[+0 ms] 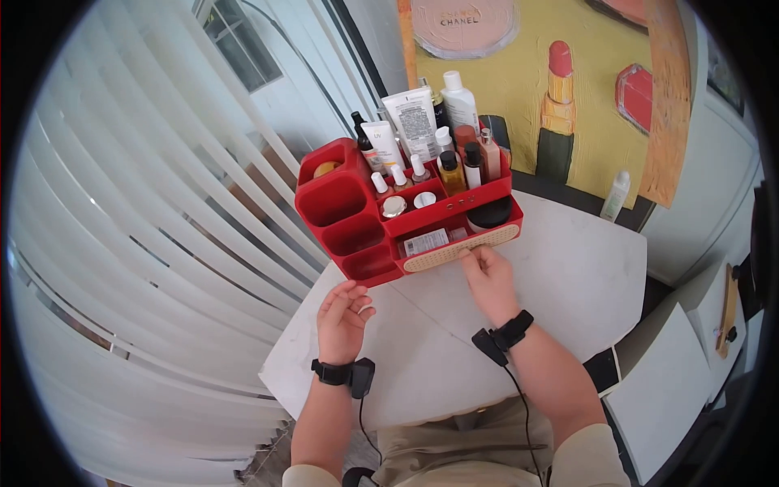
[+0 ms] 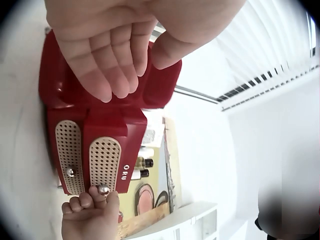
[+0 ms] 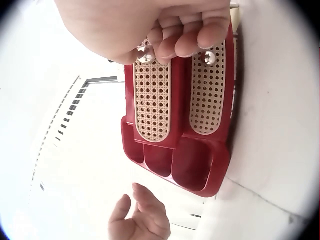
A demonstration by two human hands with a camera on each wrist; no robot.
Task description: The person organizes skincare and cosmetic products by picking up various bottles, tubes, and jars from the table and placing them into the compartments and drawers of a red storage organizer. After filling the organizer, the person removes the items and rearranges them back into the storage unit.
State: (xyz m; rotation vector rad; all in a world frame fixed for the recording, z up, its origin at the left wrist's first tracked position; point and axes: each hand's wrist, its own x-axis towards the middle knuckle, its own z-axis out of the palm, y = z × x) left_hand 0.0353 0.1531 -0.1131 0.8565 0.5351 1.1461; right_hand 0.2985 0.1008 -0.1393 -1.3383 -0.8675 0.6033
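A red cosmetics organizer (image 1: 422, 217) stands on the white table, its upper drawer (image 1: 442, 258) pulled out. The drawer front has a woven cane panel (image 2: 104, 160) and a round silver knob (image 2: 104, 190). My right hand (image 1: 491, 284) pinches that knob between thumb and fingers. Inside the drawer lie a small white labelled box (image 1: 426, 242) and a round black container (image 1: 491, 214). Below it, a lower drawer (image 3: 207, 95) with its own knob is shut. My left hand (image 1: 341, 323) hovers by the organizer's front left corner, fingers loosely bent, holding nothing.
Tubes, bottles and small jars fill the organizer's top, including a white tube (image 1: 412, 122) and white bottle (image 1: 460, 104). Open compartments (image 1: 355, 240) line its left side. Vertical blinds (image 1: 162, 227) hang left. A lipstick painting (image 1: 600, 105) and small bottle (image 1: 617, 195) stand behind the table (image 1: 422, 349).
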